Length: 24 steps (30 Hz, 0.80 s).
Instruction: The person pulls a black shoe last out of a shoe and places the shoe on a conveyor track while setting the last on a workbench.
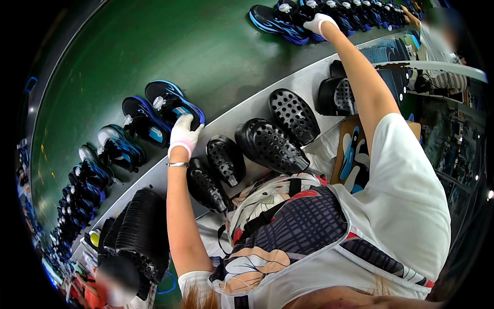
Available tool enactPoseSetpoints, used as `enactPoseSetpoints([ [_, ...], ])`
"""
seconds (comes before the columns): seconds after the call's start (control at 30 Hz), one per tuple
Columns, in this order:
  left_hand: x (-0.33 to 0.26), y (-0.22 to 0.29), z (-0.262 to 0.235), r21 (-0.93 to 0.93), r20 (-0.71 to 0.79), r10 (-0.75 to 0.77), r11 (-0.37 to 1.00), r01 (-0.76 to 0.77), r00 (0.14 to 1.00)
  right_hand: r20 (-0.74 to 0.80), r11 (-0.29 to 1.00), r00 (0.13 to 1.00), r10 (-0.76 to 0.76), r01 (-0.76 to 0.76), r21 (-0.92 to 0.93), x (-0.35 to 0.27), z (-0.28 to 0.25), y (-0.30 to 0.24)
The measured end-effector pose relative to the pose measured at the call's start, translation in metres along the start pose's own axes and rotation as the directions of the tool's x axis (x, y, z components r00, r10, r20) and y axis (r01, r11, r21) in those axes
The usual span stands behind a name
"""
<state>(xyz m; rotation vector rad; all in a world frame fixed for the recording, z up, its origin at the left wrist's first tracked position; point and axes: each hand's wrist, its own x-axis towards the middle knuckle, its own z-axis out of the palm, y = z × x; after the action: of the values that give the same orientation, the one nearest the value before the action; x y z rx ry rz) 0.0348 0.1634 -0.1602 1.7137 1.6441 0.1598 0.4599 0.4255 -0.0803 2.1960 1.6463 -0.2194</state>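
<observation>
A white glove covers my left hand (184,135), whose fingers close around the heel of a black and blue sports shoe (172,100) lying on the green surface. Beside it, to the left, lies a matching shoe (146,119). Far to the right stretches my right arm. At its end my right hand (320,24), gloved too, reaches the heel end of another black and blue shoe (278,23) at the head of a long row. Its fingertips sit against the shoes there, partly hidden, so I cannot tell whether they grip one.
Black perforated shoe forms (294,116) stand along the metal ledge (247,110) in front of me. A stack of ridged black pieces (144,226) is at the lower left. More shoes (77,190) line the left. Insoles (350,154) lie on a board at the right. Other people work at both ends.
</observation>
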Motion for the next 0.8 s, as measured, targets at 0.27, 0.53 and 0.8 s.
enactPoseSetpoints([
  [0.27,-0.007,-0.009,-0.002,-0.040,-0.037,0.032,0.999,-0.034,0.999,0.245,0.953,0.961,-0.132,0.055,0.297,-0.055,-0.013,-0.090],
  [0.53,-0.008,-0.007,-0.001,-0.080,-0.091,0.063,0.994,-0.070,0.994,0.462,0.746,0.670,-0.581,0.211,0.632,-0.075,-0.031,-0.170],
  [0.8,-0.017,-0.003,-0.019,-0.021,-0.055,0.016,1.000,-0.017,0.998,0.351,0.801,0.728,-0.589,0.467,0.374,-0.148,-0.019,-0.237],
])
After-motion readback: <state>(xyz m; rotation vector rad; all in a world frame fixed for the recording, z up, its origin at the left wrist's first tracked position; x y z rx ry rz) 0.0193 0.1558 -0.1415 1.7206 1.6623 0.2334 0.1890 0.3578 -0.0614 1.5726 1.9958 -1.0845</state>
